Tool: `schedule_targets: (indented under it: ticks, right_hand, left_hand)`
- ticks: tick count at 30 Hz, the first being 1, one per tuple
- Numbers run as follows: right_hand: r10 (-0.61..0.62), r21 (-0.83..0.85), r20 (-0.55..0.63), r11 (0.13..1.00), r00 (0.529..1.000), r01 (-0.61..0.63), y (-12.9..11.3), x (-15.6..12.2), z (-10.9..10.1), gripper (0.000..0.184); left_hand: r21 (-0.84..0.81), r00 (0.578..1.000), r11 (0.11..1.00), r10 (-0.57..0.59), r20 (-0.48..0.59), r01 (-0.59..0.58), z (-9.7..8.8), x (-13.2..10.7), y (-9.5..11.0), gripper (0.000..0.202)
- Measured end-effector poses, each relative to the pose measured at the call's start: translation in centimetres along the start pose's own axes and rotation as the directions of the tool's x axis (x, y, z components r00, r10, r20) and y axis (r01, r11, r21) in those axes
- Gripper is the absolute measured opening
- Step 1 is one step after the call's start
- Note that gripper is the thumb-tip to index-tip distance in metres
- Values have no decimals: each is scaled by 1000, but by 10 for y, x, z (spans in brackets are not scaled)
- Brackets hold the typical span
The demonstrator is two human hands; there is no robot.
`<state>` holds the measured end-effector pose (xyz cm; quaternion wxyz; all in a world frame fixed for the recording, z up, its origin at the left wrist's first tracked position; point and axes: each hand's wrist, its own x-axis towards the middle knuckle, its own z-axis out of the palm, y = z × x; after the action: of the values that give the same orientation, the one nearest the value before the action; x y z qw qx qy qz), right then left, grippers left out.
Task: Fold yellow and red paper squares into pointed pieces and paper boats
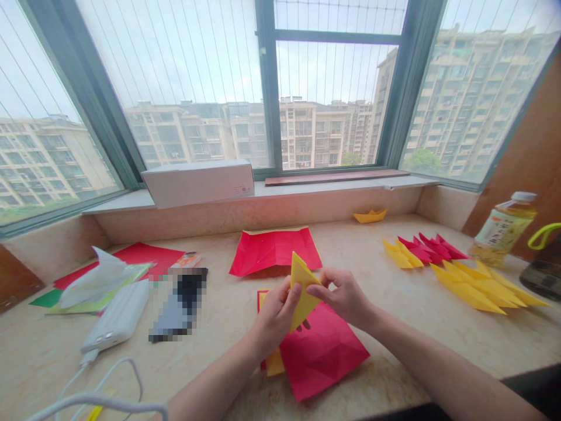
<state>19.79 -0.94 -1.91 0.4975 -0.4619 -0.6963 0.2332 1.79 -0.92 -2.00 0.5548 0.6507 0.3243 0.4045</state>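
A folded yellow paper, roughly triangular with its point upward, is held between both hands above the counter. My left hand grips its left side, thumb on the near face. On the right edge, my right hand pinches the paper between thumb and fingers. Below them lies a creased red sheet, partly over some yellow paper. Just beyond the hands is another creased red sheet with a yellow edge.
At right sit folded yellow paper boats, red ones, and a lone yellow boat at the back. A drink bottle stands far right. Leftward are a white power bank with a cable, a pixelated dark object, and a white box.
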Motion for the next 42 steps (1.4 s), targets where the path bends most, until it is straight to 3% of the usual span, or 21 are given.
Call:
schedule_targets:
  ticks: [4, 7, 11, 13, 15, 17, 21, 25, 28, 30, 34, 38, 42]
  right_hand:
    - [14, 113, 244, 993, 970, -43, -2, -3, 4, 58]
    - [12, 119, 361, 991, 932, -59, -6, -6, 4, 66]
    - [-51, -48, 284, 997, 957, 67, -9, -9, 3, 65]
    - [-81, -163, 223, 979, 971, 119, -7, -9, 4, 64]
    - [-120, -290, 146, 944, 982, 159, -2, -8, 5, 63]
    - [-155, -390, 104, 902, 982, 184, 1, -7, 4, 60]
    - [-185, -439, 162, 866, 969, 238, -4, -8, 1, 47]
    - [-244, -250, 242, 919, 939, 303, -19, -11, 0, 40]
    - [-301, -28, 298, 946, 906, 323, -26, -13, 1, 59]
    - [-271, 110, 307, 962, 912, 249, -28, -14, 1, 66]
    - [-97, 298, 317, 955, 943, -2, -28, -13, -1, 54]
    - [-118, 328, 342, 945, 932, -1, -28, -8, -6, 44]
    - [-99, 336, 382, 941, 919, -39, -28, -4, -11, 46]
  left_hand:
    - [54, 997, 998, 17, -69, -13, 0, -2, 4, 44]
    - [19, 1000, 1000, 2, -23, -2, 0, -4, 7, 43]
    - [-11, 999, 999, -33, 41, 34, 0, -2, 6, 44]
    - [79, 996, 997, 18, -82, -11, -1, 2, 4, 40]
    - [243, 963, 968, 120, -240, -60, -3, 4, 4, 37]
    - [384, 928, 921, 198, -316, -66, -5, 6, 3, 36]
    - [370, 952, 925, 181, -248, -80, -6, 6, -1, 34]
    - [96, 987, 990, 115, -110, -105, -5, 6, -5, 38]
    - [-94, 995, 994, 42, -86, -51, -8, 7, -2, 43]
    - [-158, 999, 987, -2, -41, -5, -11, 8, 1, 46]
    - [-209, 999, 977, -27, 33, 33, -14, 7, 6, 49]
    - [-173, 999, 984, -45, 1, 45, -15, 7, 2, 47]
    - [-174, 996, 983, -42, 79, 56, -17, 7, -3, 45]
